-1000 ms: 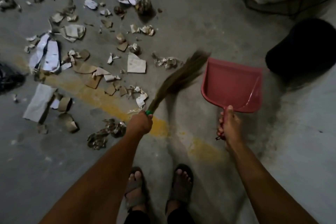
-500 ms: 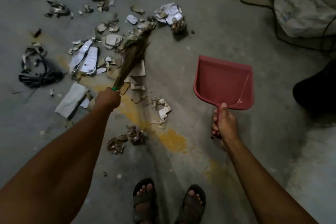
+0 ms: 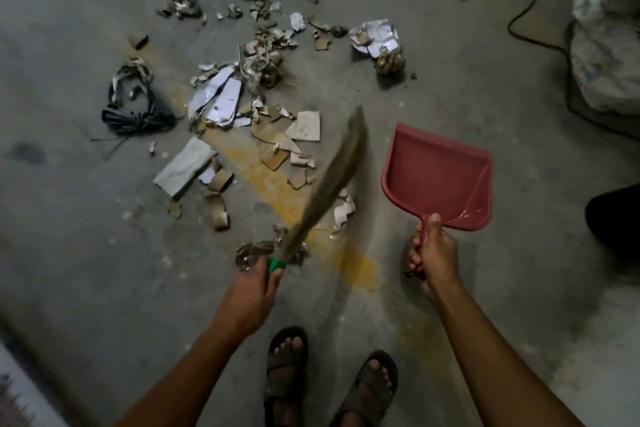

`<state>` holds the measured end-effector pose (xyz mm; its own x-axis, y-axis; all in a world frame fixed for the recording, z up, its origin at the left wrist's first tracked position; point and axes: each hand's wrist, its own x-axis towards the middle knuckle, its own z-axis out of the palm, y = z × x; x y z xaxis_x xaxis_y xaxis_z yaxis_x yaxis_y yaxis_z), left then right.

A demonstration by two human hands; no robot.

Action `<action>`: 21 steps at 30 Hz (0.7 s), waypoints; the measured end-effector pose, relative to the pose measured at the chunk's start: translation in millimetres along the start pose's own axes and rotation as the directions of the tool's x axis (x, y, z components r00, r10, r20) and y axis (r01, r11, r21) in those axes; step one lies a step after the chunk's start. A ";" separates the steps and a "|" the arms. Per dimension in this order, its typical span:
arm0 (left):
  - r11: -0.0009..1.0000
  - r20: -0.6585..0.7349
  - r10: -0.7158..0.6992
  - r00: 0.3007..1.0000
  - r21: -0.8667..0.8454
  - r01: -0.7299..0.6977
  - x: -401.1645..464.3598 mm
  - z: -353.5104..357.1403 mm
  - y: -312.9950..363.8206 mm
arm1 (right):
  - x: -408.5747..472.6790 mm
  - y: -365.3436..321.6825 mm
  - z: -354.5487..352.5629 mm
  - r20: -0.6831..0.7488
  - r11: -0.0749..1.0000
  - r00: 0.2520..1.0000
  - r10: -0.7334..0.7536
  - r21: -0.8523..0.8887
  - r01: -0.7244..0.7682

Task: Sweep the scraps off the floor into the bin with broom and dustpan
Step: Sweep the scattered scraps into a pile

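Observation:
My left hand [image 3: 254, 291] grips the green-collared handle of a soft grass broom [image 3: 332, 180], whose blurred bristles slant up and right toward the dustpan. My right hand [image 3: 431, 253] holds the handle of a red plastic dustpan [image 3: 438, 177], which is empty, its mouth pointing away from me. Torn paper and cardboard scraps [image 3: 263, 114] lie scattered over the grey concrete floor, left of and beyond the broom. A dark rounded shape, maybe the bin [image 3: 614, 218], shows at the right edge.
A coil of black cable [image 3: 136, 114] lies left of the scraps. A white sack [image 3: 606, 45] and a black cord [image 3: 519, 10] sit at the top right. A worn yellow line [image 3: 277, 191] crosses the floor. My sandalled feet [image 3: 329, 381] stand at the bottom.
The broom swung back from the far scraps to the right, toward the dustpan, and my left hand drew nearer to me. The dustpan stayed in about the same place.

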<state>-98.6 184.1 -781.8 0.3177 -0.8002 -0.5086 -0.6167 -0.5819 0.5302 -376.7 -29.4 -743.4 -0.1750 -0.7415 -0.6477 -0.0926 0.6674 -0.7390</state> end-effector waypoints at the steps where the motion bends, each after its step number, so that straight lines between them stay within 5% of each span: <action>1: 1.000 0.055 0.018 0.998 0.007 -0.019 -15.3 10.7 -5.5 | -3.2 2.2 -0.2 0.001 1.000 1.000 0.006 -0.006 -0.006; 6: 0.977 0.315 0.039 0.948 0.185 -0.102 -53.4 47.0 -40.9 | -14.3 14.3 -0.3 -0.002 0.999 1.000 0.020 -0.042 -0.020; 10: 0.915 0.411 -0.103 0.906 0.397 -0.077 -31.2 40.6 -79.9 | -15.2 28.3 -2.2 0.007 0.996 0.999 0.033 -0.079 -0.032; 16: 0.877 0.161 -0.239 0.958 0.458 0.141 81.6 -29.8 -115.7 | -7.6 51.6 7.6 0.010 0.990 0.999 0.038 -0.134 -0.036; 21: 0.850 -0.123 -0.173 0.977 0.483 0.211 196.7 -110.0 -102.3 | 0.9 63.4 31.5 0.032 0.991 0.999 0.043 -0.125 -0.039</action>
<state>106.2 70.2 -861.5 0.5056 -0.6995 -0.5049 -0.8050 -0.5931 0.0155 -351.8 10.1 -796.6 -0.1472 -0.7140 -0.6845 -0.2072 0.6989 -0.6845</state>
